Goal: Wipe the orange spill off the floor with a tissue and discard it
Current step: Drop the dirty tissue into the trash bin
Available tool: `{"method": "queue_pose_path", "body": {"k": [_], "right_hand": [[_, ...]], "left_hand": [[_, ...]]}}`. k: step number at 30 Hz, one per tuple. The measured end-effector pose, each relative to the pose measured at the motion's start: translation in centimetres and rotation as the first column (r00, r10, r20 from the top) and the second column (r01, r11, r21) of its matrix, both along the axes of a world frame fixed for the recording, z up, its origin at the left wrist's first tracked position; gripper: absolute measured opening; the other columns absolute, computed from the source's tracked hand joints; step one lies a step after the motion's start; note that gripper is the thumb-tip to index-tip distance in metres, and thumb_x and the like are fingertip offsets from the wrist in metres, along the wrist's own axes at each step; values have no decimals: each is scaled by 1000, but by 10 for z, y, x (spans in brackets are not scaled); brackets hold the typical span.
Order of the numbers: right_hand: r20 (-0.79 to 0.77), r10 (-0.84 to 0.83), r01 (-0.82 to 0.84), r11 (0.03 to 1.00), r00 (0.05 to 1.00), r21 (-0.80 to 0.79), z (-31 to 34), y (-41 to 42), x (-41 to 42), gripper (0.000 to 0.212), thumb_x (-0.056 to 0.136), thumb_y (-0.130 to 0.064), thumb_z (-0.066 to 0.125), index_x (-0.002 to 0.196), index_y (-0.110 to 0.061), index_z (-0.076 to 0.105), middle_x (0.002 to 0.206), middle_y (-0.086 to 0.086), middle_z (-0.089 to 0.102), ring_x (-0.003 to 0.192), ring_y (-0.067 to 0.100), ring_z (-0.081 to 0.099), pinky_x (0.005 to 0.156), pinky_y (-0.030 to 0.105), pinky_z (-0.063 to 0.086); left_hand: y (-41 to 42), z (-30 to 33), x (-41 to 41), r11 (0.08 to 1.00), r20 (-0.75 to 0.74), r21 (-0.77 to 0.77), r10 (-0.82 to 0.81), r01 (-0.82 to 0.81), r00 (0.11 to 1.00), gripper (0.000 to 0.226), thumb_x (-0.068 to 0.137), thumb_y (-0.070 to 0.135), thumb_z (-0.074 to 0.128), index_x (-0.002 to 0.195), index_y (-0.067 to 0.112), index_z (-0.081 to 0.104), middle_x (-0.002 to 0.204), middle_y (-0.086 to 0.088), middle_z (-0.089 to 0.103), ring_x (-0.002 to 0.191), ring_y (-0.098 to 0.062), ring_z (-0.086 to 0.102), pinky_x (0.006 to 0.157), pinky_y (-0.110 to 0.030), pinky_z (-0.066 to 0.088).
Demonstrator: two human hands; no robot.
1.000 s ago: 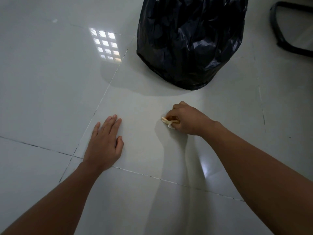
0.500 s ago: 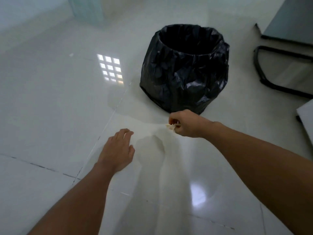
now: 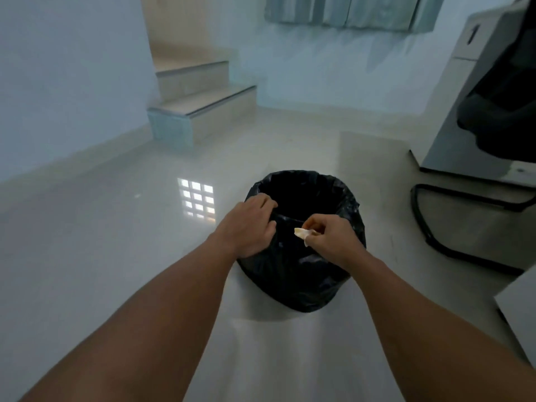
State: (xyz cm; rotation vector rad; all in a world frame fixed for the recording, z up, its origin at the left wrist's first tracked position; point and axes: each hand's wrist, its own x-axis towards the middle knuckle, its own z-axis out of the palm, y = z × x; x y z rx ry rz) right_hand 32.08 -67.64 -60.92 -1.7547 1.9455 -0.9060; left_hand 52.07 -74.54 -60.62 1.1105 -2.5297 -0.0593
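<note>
A bin lined with a black bag [image 3: 324, 285] stands on the pale tiled floor in front of me. My left hand [image 3: 249, 224] grips the near left rim of the bag. My right hand [image 3: 327, 236] pinches a small crumpled tissue [image 3: 301, 233] stained orange, holding it over the near edge of the bin's opening. No orange spill shows on the visible floor [image 3: 116, 233].
Beige steps [image 3: 203, 108] rise at the back left by the wall. A black chair frame [image 3: 452, 224] and a grey cabinet [image 3: 464, 97] stand to the right. A white furniture corner [image 3: 519, 309] juts in at the lower right.
Both hands left the floor and rose to the bin. The left hand took hold of the bag's rim, and the right hand carried the tissue over the opening. My view tilted up.
</note>
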Motion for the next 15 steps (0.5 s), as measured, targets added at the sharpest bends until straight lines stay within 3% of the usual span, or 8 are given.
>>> {"method": "queue_pose_path", "body": {"k": [3,6,11,13,15], "right_hand": [[-14,-48,47,997,999,-66,13,-13,-13,15,78,-10,70,82,-23,74,66,-4,66,53,6,53,46,12,39],[80,-198,207,971,977,-122,18,-28,-21,16,77,-13,71,83,-26,77,68,-9,67,54,3,54,44,11,39],[178,-409,423,905,895,-42,16,-45,-12,22,75,-13,69,92,-24,79,88,-4,75,72,10,63,55,21,43],[234,-417,435,900,878,-30,16,-48,-10,30,77,-16,68,104,-24,77,102,-2,76,85,11,67,67,22,50],[259,-400,416,909,879,-8,14,-47,-8,50,79,-22,67,129,-23,67,123,-1,70,108,16,65,85,25,48]], "left_hand": [[-19,-3,-16,1000,-7,10,-17,17,1000,53,101,35,44,146,7,41,151,-10,42,142,-26,38,118,-38,33],[-37,-20,-20,992,67,123,-22,13,998,60,105,39,36,153,5,30,162,-13,29,154,-26,15,126,-40,17],[-44,-32,-17,977,2,209,-37,36,999,63,106,42,33,154,2,26,163,-13,28,155,-27,11,125,-38,9],[-46,-34,-19,982,3,187,-34,33,999,64,106,41,32,155,1,25,164,-14,26,155,-27,10,125,-38,9],[-49,-35,-23,983,11,182,-34,32,999,63,106,41,32,154,1,25,164,-15,26,155,-28,10,126,-39,9]]}}
